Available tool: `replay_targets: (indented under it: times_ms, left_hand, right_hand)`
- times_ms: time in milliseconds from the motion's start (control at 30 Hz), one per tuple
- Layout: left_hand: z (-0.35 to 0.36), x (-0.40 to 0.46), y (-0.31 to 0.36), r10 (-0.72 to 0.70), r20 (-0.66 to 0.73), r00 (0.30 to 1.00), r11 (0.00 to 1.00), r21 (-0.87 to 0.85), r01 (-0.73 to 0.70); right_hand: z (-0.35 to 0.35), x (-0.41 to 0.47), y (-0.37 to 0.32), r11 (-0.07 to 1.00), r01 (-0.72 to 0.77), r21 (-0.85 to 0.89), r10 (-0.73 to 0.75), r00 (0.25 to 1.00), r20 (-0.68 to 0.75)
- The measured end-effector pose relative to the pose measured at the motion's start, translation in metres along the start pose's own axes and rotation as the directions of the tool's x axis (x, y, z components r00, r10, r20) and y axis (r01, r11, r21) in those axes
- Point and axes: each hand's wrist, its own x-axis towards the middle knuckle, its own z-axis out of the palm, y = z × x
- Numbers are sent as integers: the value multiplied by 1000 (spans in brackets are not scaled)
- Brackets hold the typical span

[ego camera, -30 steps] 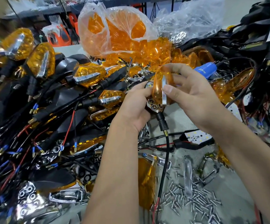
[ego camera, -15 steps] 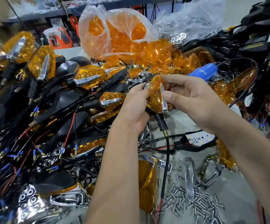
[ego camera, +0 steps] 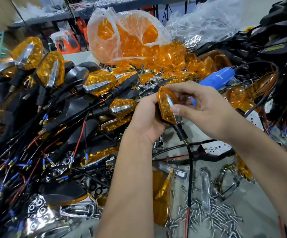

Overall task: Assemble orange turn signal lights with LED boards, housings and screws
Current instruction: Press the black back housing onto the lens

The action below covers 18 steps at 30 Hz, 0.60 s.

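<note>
Above the loose screws [ego camera: 221, 215] on the table, I see the turn signal light [ego camera: 167, 107] gripped by both hands: left hand [ego camera: 145, 121] curled behind it, right hand [ego camera: 206, 107] pinching its orange lens.

Both hands, left [ego camera: 145, 121] and right [ego camera: 206, 107], hold a lamp [ego camera: 167, 106] at centre. Finished lamps [ego camera: 53, 93] lie piled left, a lens bag [ego camera: 125, 36] behind, screws [ego camera: 214, 215] in front, a driver [ego camera: 216, 78] just behind the right hand.

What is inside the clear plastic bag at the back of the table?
The plastic bag holds loose orange lenses, visible through the film. Its bottom is hidden behind the pile, so anything underneath cannot be seen.
</note>
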Motion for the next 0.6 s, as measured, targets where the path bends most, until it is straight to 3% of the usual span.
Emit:
replay_targets:
  times_ms: [267, 367, 533, 600]
  left_hand:
    - [6, -7, 4, 41, 36, 999, 987, -155, -35]
    - [9, -5, 1, 75, 13, 997, 980, -186, -71]
    - [8, 2, 2, 116, -16, 993, 983, -143, -117]
    - [8, 3, 2, 122, -15, 992, 983, -135, -123]
  right_hand:
    - [1, -1, -3, 1000, -26, -18, 25, 999, -21]
    - [1, 0, -2, 994, -103, 30, 105, 993, -53]
    - [7, -1, -2, 952, -249, 177, 229, 965, 125]
    - [6, -1, -1, 942, -243, 231, 221, 968, 117]
